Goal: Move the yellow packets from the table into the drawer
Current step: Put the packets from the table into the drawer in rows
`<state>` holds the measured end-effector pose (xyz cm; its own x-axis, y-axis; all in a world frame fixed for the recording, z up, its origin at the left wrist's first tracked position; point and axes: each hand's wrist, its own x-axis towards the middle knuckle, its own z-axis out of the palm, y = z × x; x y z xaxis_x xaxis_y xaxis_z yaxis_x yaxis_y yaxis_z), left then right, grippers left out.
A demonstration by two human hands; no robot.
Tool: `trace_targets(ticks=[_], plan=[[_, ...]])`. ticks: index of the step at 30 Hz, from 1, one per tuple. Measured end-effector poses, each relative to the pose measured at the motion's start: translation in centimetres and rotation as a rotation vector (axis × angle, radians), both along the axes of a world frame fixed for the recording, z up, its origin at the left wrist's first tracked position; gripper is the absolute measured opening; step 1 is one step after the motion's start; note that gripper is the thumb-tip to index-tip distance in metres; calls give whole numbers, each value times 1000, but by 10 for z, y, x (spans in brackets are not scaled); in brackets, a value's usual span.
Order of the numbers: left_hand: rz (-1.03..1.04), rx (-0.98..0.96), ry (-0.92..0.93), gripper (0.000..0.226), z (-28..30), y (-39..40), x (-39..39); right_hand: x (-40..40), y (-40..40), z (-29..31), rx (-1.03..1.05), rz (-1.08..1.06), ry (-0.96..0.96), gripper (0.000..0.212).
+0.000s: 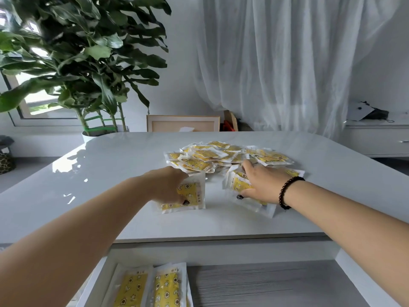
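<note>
Head view caught the pick-up step: left hand [168, 185] pinched a yellow packet [190, 193]; right hand [263, 185] gripped several packets [240, 185] beside the heap [221, 156] toward the table's [110, 173] far edge. Next, I judged, both loads needed carrying to the open drawer [265, 284] under the near edge, beside two packets already stowed [150, 286].

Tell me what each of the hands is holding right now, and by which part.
Left hand grips a small stack of yellow packets by its left end. Right hand holds another bunch of packets from above, fingers over the far side, thumb on the near edge.
</note>
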<state>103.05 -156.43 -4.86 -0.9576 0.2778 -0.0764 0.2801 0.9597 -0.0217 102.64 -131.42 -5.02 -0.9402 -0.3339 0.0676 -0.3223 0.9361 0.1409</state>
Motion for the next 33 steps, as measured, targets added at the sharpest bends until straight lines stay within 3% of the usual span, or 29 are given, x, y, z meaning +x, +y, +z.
trace_targets(ticks=[5,11,15,19,27,33], plan=[[-9,-29,56,25,-7,0,7,4,-4,-26,-287,-93,-160,48],[-8,-40,116,30,-2,-3,37,35,-2,-22,-712,-145,-268,55],[6,19,173,24,2,-7,69,85,-4,-33,-807,43,-235,39],[28,101,196,23,6,-13,103,130,0,-48,-667,211,-191,41],[-23,124,197,23,-14,-26,144,163,9,-101,-352,100,-361,35],[-20,42,127,27,-30,-36,156,161,24,-110,-417,-38,-453,29]])
